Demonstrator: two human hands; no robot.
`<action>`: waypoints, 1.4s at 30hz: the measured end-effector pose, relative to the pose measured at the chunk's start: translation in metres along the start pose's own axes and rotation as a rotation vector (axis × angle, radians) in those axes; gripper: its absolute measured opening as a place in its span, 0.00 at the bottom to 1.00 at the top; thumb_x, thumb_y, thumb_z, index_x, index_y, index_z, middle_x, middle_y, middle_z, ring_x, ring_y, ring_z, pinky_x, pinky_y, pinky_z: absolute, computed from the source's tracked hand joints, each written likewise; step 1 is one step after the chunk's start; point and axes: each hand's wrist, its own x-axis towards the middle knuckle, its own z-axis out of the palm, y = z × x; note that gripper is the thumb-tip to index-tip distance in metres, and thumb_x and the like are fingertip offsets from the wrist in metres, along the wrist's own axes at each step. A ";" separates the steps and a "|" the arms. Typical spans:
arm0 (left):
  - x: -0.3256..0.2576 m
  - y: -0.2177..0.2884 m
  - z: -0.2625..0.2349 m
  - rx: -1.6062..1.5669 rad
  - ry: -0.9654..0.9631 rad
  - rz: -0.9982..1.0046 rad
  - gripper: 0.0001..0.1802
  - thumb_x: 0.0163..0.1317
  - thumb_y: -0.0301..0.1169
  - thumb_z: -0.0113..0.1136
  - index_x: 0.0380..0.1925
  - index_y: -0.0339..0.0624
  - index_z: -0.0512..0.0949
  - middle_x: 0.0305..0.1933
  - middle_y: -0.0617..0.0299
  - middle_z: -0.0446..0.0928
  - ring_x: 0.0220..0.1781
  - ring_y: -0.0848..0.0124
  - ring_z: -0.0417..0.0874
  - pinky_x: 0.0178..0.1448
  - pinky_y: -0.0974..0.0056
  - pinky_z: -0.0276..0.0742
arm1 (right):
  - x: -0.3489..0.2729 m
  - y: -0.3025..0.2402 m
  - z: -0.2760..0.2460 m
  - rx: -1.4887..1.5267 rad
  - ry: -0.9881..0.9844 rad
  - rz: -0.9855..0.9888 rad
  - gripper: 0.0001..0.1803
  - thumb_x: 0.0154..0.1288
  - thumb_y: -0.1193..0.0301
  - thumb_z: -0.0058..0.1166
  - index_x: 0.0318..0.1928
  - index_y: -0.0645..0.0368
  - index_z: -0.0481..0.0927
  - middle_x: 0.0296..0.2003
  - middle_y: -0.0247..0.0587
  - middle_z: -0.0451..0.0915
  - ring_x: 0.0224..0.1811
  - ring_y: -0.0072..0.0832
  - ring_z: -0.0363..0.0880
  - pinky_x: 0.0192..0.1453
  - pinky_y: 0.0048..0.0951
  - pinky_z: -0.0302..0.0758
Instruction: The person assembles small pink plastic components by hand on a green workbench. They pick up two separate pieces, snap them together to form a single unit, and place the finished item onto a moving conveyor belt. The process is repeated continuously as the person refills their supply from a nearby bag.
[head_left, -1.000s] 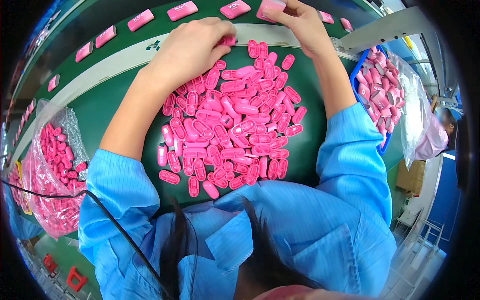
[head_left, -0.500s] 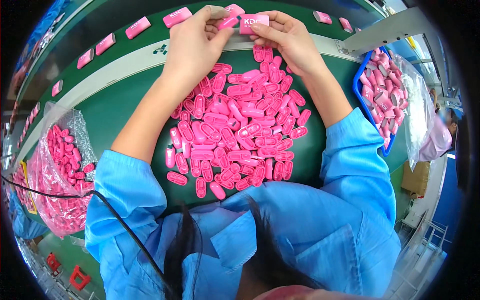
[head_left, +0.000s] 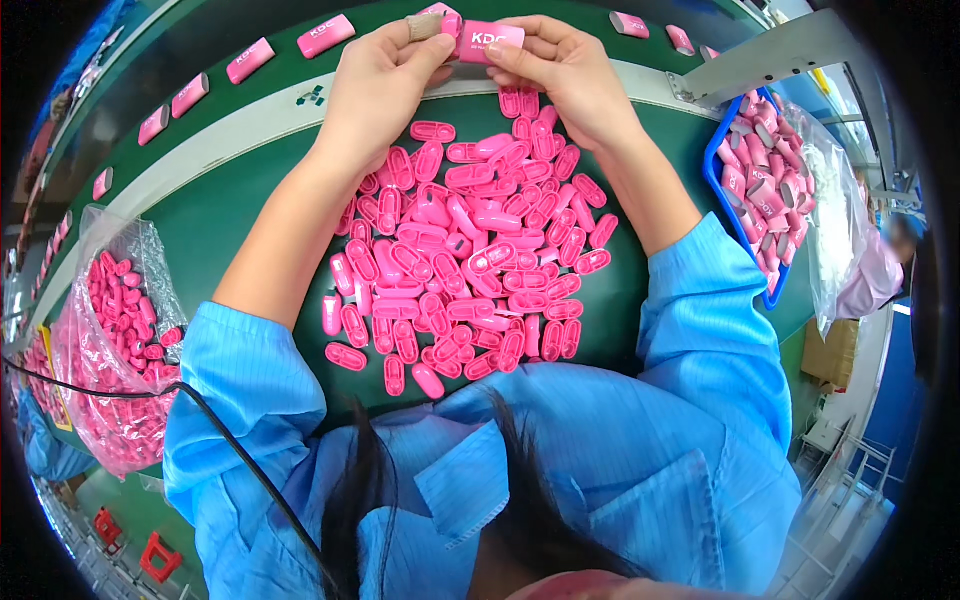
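Observation:
At the far side of the table, both hands meet around one pink tubular shell [head_left: 490,42] with white lettering. My right hand [head_left: 575,80] pinches its right part between thumb and fingers. My left hand [head_left: 385,80], a beige cover on one finger, is closed on a small pink end cap [head_left: 451,22] at the shell's left end. Fingers partly hide the joint, so I cannot tell whether the cap is seated. Below the hands spreads a heap of pink oval caps [head_left: 470,250], many with the hollow side up.
Several pink shells [head_left: 250,60] lie in a row on the green belt [head_left: 290,70] beyond a pale rail [head_left: 230,125]. A blue bin [head_left: 712,165] of shells stands right, near a clear bag [head_left: 835,210]. A plastic bag [head_left: 150,250] of pink caps lies left. A metal bracket [head_left: 765,60] juts in at upper right.
The shell and the cap, apart before, have come together end to end as my hands closed in. Shells on the belt have shifted left.

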 end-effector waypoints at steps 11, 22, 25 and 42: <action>-0.018 0.047 0.010 0.483 -0.025 0.056 0.12 0.65 0.26 0.58 0.44 0.28 0.79 0.29 0.55 0.83 0.32 0.75 0.81 0.37 0.68 0.76 | -0.006 0.000 0.002 -0.033 0.043 -0.117 0.16 0.65 0.73 0.60 0.52 0.63 0.78 0.42 0.37 0.84 0.38 0.22 0.83 0.45 0.24 0.79; -0.032 0.035 0.019 0.865 -0.010 0.395 0.08 0.63 0.24 0.52 0.41 0.33 0.74 0.25 0.37 0.76 0.30 0.39 0.79 0.32 0.45 0.73 | -0.017 -0.022 0.018 -0.172 0.077 -0.094 0.13 0.63 0.78 0.60 0.48 0.65 0.78 0.38 0.37 0.83 0.33 0.17 0.79 0.38 0.19 0.77; -0.022 0.034 0.010 0.875 -0.079 0.392 0.11 0.63 0.25 0.52 0.43 0.30 0.73 0.29 0.34 0.76 0.36 0.39 0.80 0.38 0.45 0.74 | -0.004 -0.020 -0.003 -0.119 -0.039 0.012 0.12 0.64 0.76 0.60 0.48 0.64 0.78 0.38 0.36 0.83 0.32 0.16 0.78 0.37 0.19 0.77; -0.052 0.092 -0.041 1.161 -0.325 -0.098 0.14 0.61 0.31 0.57 0.42 0.32 0.80 0.37 0.43 0.82 0.39 0.55 0.84 0.47 0.59 0.78 | -0.056 -0.053 0.048 -0.815 -0.185 -0.553 0.14 0.63 0.72 0.61 0.49 0.60 0.80 0.41 0.35 0.85 0.37 0.22 0.83 0.45 0.26 0.79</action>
